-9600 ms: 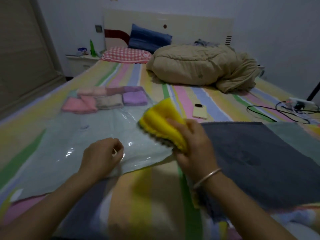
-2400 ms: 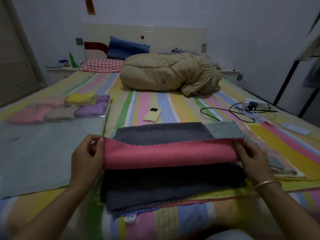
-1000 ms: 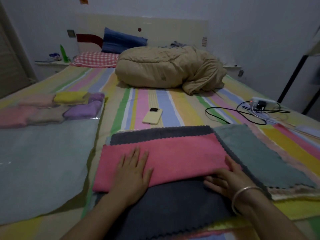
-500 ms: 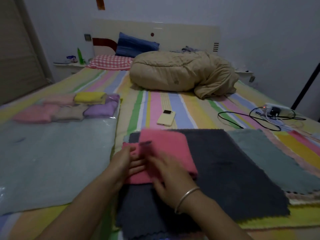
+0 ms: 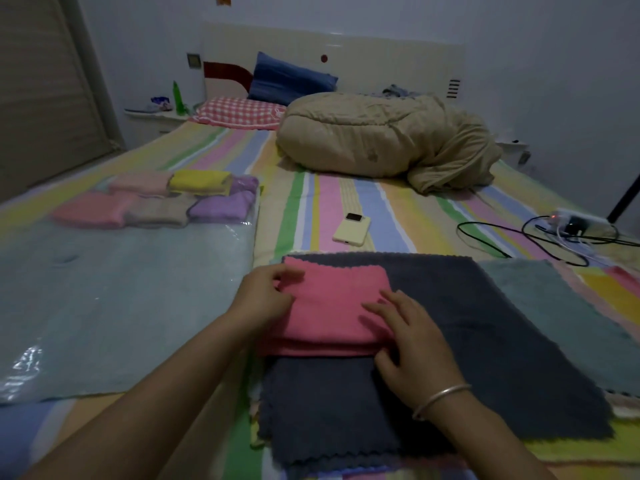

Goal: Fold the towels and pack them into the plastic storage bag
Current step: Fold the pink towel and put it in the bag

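the pink towel (image 5: 332, 306), half a second ago caught mid-fold under both hands, now lies flat as a compact, nearly square pad, and the right hand (image 5: 412, 344) has slid to its near right corner. the pad sits on the left part of the spread dark grey towel (image 5: 485, 341) on the bed (image 5: 346, 202). its slightly longer side seems to run left to right across the bed, the scalloped free edges pointing away toward the headboard and the rounded, layered fold facing the person. left of it the plastic storage bag (image 5: 121, 306) lies flat, its long axis running away from the camera. folded towels (image 5: 156, 202) in pink, beige, purple and yellow are bunched at its far end, seemingly under the clear film. the left hand (image 5: 263, 296) reaches in from the lower left with fingers curled, its grip pinching the pink towel's far left corner. the right hand, a bracelet (image 5: 441, 398) on its wrist, rests palm down with fingers straight and spread, its grip released, pressing the towel against the grey one. a grey-green towel (image 5: 554, 306) lies flat, partly under the grey one's right edge. beyond are a yellow phone (image 5: 351, 230), a bundled beige duvet (image 5: 381, 143) and a power strip (image 5: 571, 220) with cables at the right.
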`<state>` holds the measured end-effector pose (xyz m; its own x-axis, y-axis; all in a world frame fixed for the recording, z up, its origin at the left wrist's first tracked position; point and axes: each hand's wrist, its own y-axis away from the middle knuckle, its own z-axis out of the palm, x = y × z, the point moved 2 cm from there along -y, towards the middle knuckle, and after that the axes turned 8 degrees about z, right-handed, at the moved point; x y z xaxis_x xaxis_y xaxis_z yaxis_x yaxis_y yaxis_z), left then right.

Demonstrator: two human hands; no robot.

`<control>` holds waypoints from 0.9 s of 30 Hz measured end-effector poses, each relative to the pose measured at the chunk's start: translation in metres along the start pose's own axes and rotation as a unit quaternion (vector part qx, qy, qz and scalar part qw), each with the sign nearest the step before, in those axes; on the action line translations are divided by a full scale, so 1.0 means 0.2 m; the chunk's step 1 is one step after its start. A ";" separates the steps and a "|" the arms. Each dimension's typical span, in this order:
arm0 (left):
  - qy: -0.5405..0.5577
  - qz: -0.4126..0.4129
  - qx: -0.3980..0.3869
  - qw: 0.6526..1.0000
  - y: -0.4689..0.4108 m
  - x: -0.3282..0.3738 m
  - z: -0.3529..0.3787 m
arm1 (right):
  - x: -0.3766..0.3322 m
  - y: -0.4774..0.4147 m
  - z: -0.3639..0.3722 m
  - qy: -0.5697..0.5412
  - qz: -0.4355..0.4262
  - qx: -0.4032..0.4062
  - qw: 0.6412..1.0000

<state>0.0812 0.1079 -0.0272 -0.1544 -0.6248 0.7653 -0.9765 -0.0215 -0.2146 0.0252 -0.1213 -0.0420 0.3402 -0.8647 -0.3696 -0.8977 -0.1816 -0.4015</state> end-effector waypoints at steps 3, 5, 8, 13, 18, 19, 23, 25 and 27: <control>-0.025 -0.029 -0.011 0.999 0.02 -0.04 -0.03 | 0.00 0.00 0.02 0.055 0.010 -0.001 0.998; -0.042 -0.040 -0.007 0.998 0.04 -0.05 -0.05 | -0.02 -0.01 0.02 0.063 0.022 0.012 0.998; -0.067 -0.041 -0.011 0.997 0.05 -0.07 -0.06 | -0.04 -0.02 0.02 0.095 0.024 0.054 0.994; -0.106 -0.034 -0.037 0.993 0.07 -0.06 -0.04 | -0.04 0.01 0.02 0.096 0.070 0.070 0.990; -0.251 0.032 -0.047 0.966 0.09 0.00 0.00 | 0.03 0.00 0.07 -0.105 0.145 -0.035 0.983; -0.283 0.069 -0.026 0.956 0.08 0.03 0.01 | 0.03 -0.02 0.05 -0.192 0.187 -0.052 0.962; -0.274 0.211 -0.017 0.938 0.01 0.14 0.13 | 0.05 -0.13 0.03 -0.339 0.385 -0.038 0.858; -0.306 0.206 -0.097 0.924 0.00 0.12 0.26 | 0.07 -0.18 0.05 -0.274 0.426 -0.043 0.861; -0.331 0.189 -0.115 0.917 0.04 0.05 0.38 | 0.08 -0.22 0.06 -0.219 0.450 -0.062 0.864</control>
<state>0.0828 0.0415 -0.0676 -0.4382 -0.8921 0.1104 -0.8893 0.4124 -0.1974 0.0739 -0.1203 -0.0400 -0.4618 -0.4263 -0.7778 -0.8675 0.3997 0.2960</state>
